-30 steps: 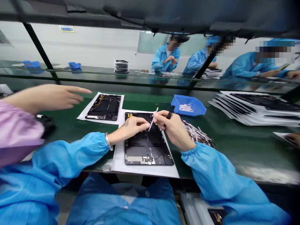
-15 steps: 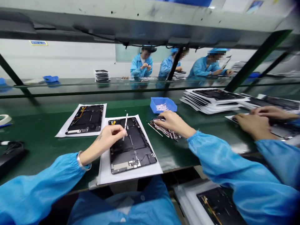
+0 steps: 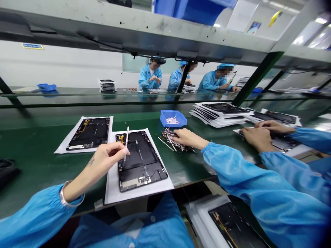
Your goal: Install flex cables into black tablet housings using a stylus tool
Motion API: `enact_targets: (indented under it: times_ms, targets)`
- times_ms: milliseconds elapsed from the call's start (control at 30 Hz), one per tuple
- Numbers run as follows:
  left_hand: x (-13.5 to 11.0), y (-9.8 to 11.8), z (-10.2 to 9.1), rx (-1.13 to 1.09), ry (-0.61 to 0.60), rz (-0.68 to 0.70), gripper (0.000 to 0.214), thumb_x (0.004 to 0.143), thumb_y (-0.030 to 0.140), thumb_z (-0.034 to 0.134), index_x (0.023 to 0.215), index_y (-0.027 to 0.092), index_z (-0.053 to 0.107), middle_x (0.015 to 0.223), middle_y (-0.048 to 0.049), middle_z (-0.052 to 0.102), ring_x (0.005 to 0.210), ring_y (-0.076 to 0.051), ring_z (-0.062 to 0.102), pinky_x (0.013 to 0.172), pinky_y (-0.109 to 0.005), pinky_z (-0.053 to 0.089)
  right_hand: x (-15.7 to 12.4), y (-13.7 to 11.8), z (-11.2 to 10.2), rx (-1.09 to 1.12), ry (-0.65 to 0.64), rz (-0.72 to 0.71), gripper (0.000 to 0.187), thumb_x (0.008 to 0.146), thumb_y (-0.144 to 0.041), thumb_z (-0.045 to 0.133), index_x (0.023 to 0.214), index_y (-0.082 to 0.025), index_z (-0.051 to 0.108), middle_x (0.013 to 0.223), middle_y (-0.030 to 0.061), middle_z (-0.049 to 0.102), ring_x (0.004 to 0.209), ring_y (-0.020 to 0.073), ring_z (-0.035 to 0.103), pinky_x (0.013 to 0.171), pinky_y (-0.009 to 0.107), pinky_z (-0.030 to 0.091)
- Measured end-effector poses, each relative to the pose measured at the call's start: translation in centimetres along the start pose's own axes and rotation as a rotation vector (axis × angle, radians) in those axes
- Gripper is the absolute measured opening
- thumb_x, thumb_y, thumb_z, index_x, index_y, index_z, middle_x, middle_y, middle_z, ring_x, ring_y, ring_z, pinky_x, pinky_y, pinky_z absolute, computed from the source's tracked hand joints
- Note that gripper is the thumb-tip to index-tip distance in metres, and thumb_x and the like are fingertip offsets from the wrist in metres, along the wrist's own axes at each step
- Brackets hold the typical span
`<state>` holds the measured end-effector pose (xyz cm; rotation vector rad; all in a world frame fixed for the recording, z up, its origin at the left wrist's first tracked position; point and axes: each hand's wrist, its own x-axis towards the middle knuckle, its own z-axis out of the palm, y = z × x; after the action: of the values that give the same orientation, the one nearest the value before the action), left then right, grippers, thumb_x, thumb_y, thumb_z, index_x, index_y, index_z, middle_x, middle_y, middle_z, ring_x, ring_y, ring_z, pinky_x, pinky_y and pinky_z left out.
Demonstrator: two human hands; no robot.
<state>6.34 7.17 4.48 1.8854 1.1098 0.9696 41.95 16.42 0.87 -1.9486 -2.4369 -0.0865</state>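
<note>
My left hand pinches a thin white strip between thumb and fingers, holding it upright over the left side of an opened tablet housing. That black housing lies on a white sheet at the bench's front edge, a circuit board along its near end. With fingers bent together, my right hand touches a loose pile of thin pinkish-white and dark strips to the right of the housing. Its fingertips are partly hidden among the strips, so I cannot make out what they grip.
Behind the pile stands a blue bin holding white scraps. Another opened housing lies at left. Stacked housings stand at right, near a co-worker's hands. More housings sit below the bench edge. A shelf spans overhead.
The view has shifted, sliding the scene slightly left. My left hand has moved left over the housing with the strip. My right hand sits slightly farther right on the pile.
</note>
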Motion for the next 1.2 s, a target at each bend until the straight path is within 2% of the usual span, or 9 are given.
enact_targets:
  times_ms: [167, 333, 467, 633, 767, 900, 1033, 1200]
  targets:
    - [-1.5, 0.4, -0.9, -0.028, 0.039, -0.028, 0.033, 0.082, 0.047, 0.062, 0.064, 0.019, 0.062, 0.059, 0.0015, 0.052, 0.057, -0.012, 0.043, 0.054, -0.022, 0.031, 0.3, 1.0, -1.5, 0.074, 0.067, -0.009, 0.016, 0.091, -0.022, 0.053, 0.088, -0.017, 0.068, 0.085, 0.0102, 0.072, 0.079, 0.0250, 0.066, 0.064, 0.028, 0.039]
    - [-3.0, -0.1, -1.8, -0.045, 0.140, -0.070, 0.033, 0.078, 0.049, 0.064, 0.063, 0.019, 0.063, 0.061, 0.0010, 0.054, 0.058, -0.013, 0.045, 0.055, -0.021, 0.034, 0.4, 2.1, -2.7, 0.192, 0.141, -0.017, 0.013, 0.086, -0.024, 0.058, 0.085, -0.018, 0.069, 0.086, 0.0083, 0.073, 0.082, 0.0260, 0.065, 0.069, 0.028, 0.043]
    - [-4.4, -1.0, -2.5, -0.033, 0.173, -0.130, 0.035, 0.078, 0.052, 0.064, 0.067, 0.019, 0.064, 0.062, 0.0017, 0.054, 0.058, -0.012, 0.046, 0.056, -0.021, 0.036, 0.5, 3.4, -3.5, 0.298, 0.151, 0.021, 0.021, 0.083, -0.034, 0.061, 0.069, -0.017, 0.064, 0.068, 0.0058, 0.066, 0.068, 0.0236, 0.062, 0.063, 0.028, 0.042]
    - [-5.8, -2.2, -3.1, -0.073, 0.222, -0.152, 0.036, 0.078, 0.054, 0.064, 0.068, 0.019, 0.063, 0.058, 0.0032, 0.051, 0.057, -0.011, 0.045, 0.057, -0.020, 0.035, -0.1, 4.3, -4.3, 0.434, 0.126, 0.058, 0.043, 0.084, -0.057, 0.056, 0.075, -0.015, 0.064, 0.073, 0.0059, 0.067, 0.070, 0.0237, 0.060, 0.063, 0.030, 0.044]
    - [-6.2, -2.8, -3.1, -0.095, 0.165, -0.149, 0.039, 0.080, 0.055, 0.062, 0.067, 0.018, 0.063, 0.056, 0.0035, 0.049, 0.057, -0.011, 0.045, 0.056, -0.020, 0.033, -0.4, 3.8, -4.4, 0.480, 0.070, 0.078, 0.031, 0.079, -0.048, 0.064, 0.074, -0.017, 0.065, 0.076, 0.0070, 0.069, 0.076, 0.0269, 0.062, 0.071, 0.032, 0.046]
    - [-6.4, -3.1, -3.2, -0.096, 0.149, -0.121, 0.039, 0.081, 0.055, 0.062, 0.070, 0.018, 0.064, 0.056, 0.0039, 0.049, 0.056, -0.010, 0.046, 0.056, -0.019, 0.034, 0.1, 3.7, -5.6, 0.537, 0.078, 0.125, 0.017, 0.074, -0.035, 0.071, 0.069, -0.020, 0.065, 0.076, 0.0063, 0.069, 0.082, 0.0287, 0.063, 0.077, 0.032, 0.045]
    - [-7.0, -3.1, -3.4, -0.102, 0.173, -0.114, 0.038, 0.082, 0.055, 0.060, 0.071, 0.019, 0.065, 0.056, 0.0037, 0.049, 0.055, -0.011, 0.046, 0.054, -0.019, 0.034, -0.1, 3.9, -6.4, 0.675, 0.119, 0.236, 0.021, 0.075, -0.036, 0.073, 0.071, -0.018, 0.063, 0.072, 0.0035, 0.067, 0.074, 0.0236, 0.061, 0.069, 0.031, 0.047]
    - [-8.7, -3.4, -3.8, -0.149, 0.165, -0.100, 0.036, 0.081, 0.054, 0.060, 0.071, 0.020, 0.066, 0.054, 0.0027, 0.051, 0.053, -0.012, 0.047, 0.052, -0.020, 0.037, -1.8, 3.9, -5.2, 0.867, 0.159, 0.422, 0.029, 0.090, -0.041, 0.066, 0.079, -0.015, 0.061, 0.066, -0.0004, 0.061, 0.055, 0.0123, 0.055, 0.055, 0.026, 0.048]
